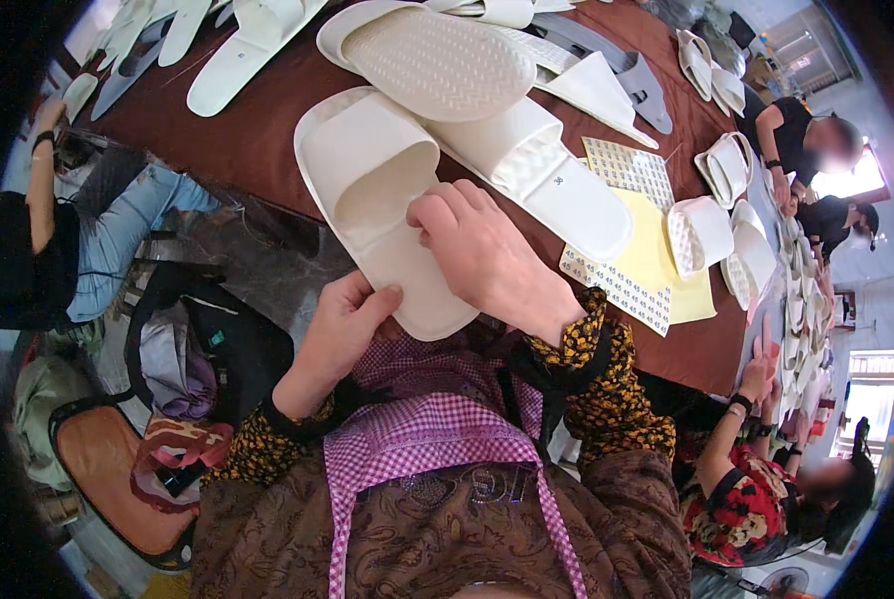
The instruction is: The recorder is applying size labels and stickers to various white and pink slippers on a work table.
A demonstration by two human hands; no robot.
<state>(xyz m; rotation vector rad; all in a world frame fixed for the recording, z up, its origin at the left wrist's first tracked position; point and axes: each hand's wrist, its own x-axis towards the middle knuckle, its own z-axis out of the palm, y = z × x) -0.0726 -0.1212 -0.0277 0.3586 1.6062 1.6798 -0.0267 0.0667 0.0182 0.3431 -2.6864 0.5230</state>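
Note:
A white slide slipper (387,245) is tilted at the table's near edge, its open toe pointing away from me. My left hand (327,329) grips it by the heel side, with the thumb lying on the insole. Over the same insole, just behind the strap, my right hand (492,255) is closed, its fingers curled inward. What its fingertips may pinch is hidden. Beyond the right hand lies another white slipper (567,205) with a small printed mark on its insole. A third slipper (447,65) rests sole up across the top of these.
Sticker sheets (616,290) and a yellow backing sheet (691,290) lie right on the brown-covered table (237,150). More white slippers (701,235) stand beyond them. Grey slipper pieces (641,90) lie at the back. A chair (117,479) stands left. Other people work on both sides.

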